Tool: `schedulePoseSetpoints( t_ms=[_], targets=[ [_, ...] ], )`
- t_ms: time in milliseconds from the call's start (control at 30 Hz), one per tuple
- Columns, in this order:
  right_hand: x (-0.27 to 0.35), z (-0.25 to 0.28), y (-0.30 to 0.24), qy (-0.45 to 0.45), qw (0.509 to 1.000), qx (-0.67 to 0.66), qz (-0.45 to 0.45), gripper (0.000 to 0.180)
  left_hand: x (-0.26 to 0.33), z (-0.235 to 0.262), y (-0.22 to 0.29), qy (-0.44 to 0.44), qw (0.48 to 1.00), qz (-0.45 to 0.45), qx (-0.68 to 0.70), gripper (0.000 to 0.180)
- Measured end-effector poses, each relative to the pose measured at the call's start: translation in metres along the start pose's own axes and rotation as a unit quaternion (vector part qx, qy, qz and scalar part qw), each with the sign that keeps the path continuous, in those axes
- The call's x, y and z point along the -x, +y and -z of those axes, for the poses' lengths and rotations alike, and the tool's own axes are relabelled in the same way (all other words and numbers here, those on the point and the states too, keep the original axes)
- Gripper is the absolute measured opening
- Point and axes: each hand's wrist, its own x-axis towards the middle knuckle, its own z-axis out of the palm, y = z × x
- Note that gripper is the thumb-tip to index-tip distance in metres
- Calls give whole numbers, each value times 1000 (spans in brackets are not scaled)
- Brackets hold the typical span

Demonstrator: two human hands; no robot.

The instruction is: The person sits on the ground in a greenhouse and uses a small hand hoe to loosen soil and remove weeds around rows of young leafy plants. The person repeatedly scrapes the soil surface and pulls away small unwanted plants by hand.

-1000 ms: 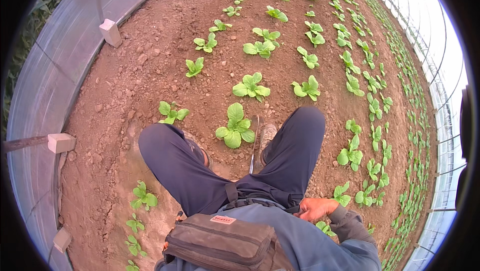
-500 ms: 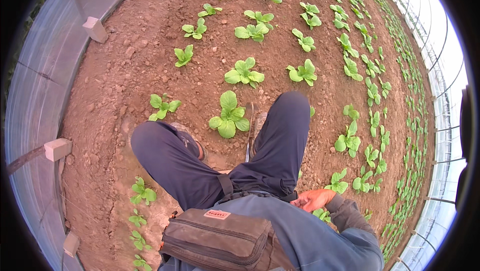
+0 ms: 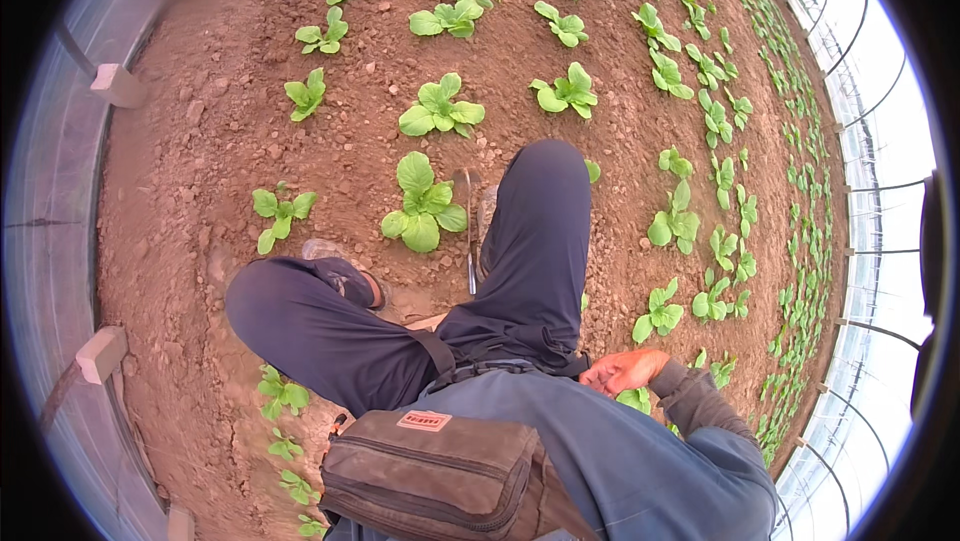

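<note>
Seedling: broad, bright-green leaves

- 1 hand in view, the right, resting at the hip
- 1 brown waist bag
- 2 shoes: 1 left, 1 right
- 3 pale blocks along left wall, e.g.
- seedlings: too many to count, several rows

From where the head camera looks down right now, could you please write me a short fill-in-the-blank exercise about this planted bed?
1. The right hand rests at the hip with nothing in it; the ____ hand is out of view.
2. The worn brown fabric waist bag sits at the person's ____.
3. The leafy green seedlings grow in rows in reddish-brown ____.
4. The person's trousers are dark ____.

Missing words: left; waist; soil; blue
</note>
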Motion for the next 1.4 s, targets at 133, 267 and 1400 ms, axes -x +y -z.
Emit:
schedulePoseSetpoints(
  t_ms=[133, 267, 1400],
  targets=[
    [2, -6, -5, 14, 999, -50, 4, 49, -2, 6, 5, -4, 1000, 5, -5, 17],
    [5, -8, 1, 3, 999, -52, 1, 49, -6, 12, 10, -13, 1000, 6, -7, 17],
    [-35, -44, -108, 212, 974, -5, 83, 21, 6, -3, 41, -101, 988, -114, -23, 15]
  ],
)
